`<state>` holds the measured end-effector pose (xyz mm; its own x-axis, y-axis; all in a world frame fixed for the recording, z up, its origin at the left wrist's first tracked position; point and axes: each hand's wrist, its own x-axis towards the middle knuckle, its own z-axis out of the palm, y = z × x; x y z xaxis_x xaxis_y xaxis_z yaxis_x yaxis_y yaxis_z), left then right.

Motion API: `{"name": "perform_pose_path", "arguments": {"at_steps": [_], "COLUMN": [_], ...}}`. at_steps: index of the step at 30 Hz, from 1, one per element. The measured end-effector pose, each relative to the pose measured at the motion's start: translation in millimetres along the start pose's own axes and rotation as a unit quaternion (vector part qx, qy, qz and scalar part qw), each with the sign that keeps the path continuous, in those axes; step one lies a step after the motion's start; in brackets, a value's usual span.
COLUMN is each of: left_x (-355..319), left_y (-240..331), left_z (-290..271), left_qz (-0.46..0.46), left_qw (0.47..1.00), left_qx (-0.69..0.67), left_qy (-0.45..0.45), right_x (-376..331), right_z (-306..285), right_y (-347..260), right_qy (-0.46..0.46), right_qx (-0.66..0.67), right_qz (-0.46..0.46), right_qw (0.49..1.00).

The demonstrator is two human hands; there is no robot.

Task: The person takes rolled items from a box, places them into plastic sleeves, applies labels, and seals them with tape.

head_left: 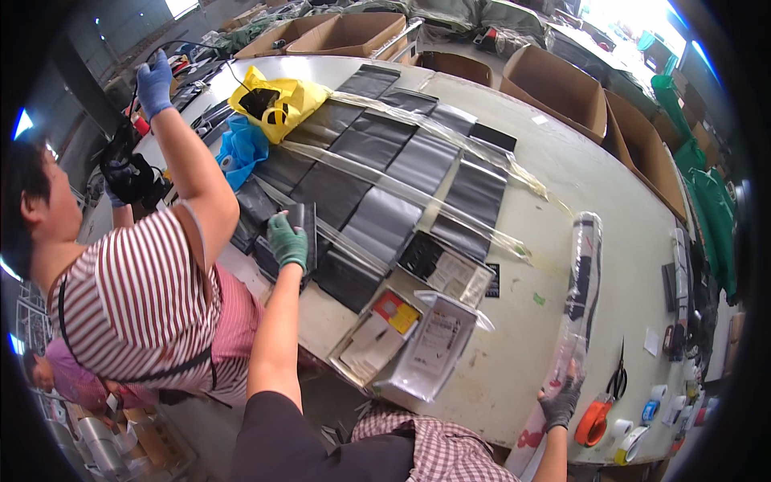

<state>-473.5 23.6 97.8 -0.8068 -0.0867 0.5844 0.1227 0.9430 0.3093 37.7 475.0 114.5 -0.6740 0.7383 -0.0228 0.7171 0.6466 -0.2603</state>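
Pale tabletop (506, 361), printed white label (439, 333); right grip (560, 403) clasps wrapped roll (579, 289); whether left grip (287, 241) pinches, I cannot tell.

Open cardboard boxes (554, 95) stand at the upper right of the frame, with green sheeting (709, 213) at the far right. A yellow plastic bag (303, 100) sits upper left of centre, a blue plastic bag (246, 149) just beside it. At lower right, black scissors (618, 381) lie near an orange tape roll (589, 418).
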Motion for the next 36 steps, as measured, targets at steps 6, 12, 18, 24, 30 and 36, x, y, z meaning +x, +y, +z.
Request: {"name": "perform_pose_path", "arguments": {"at_steps": [6, 12, 18, 24, 30, 36], "left_x": [67, 207, 194, 54, 39, 50], "left_y": [-104, 26, 19, -157, -171, -122], "left_z": [43, 2, 14, 64, 51, 61], "left_qz": [-0.116, 0.183, 0.176, 0.011, -0.259, -0.212], "left_qw": [0.954, 0.961, 0.961, 0.993, 0.964, 0.944], "left_qx": [0.267, 0.187, 0.188, 0.09, -0.046, 0.188], "left_qy": [-0.069, -0.089, -0.105, -0.08, 0.05, -0.169], "right_x": [15, 50, 89, 84, 81, 78], "right_z": [11, -20, 5, 74, 70, 39], "right_y": [15, 14, 19, 163, 115, 75], "right_qy": [0.013, -0.057, -0.113, -0.079, -0.085, 0.028], "right_qx": [0.116, 0.076, -0.032, -0.129, 0.09, 0.225], "right_qz": [-0.006, -0.052, 0.011, -0.259, -0.101, 0.037], "right_qw": [0.993, 0.994, 0.993, 0.954, 0.987, 0.973]}}
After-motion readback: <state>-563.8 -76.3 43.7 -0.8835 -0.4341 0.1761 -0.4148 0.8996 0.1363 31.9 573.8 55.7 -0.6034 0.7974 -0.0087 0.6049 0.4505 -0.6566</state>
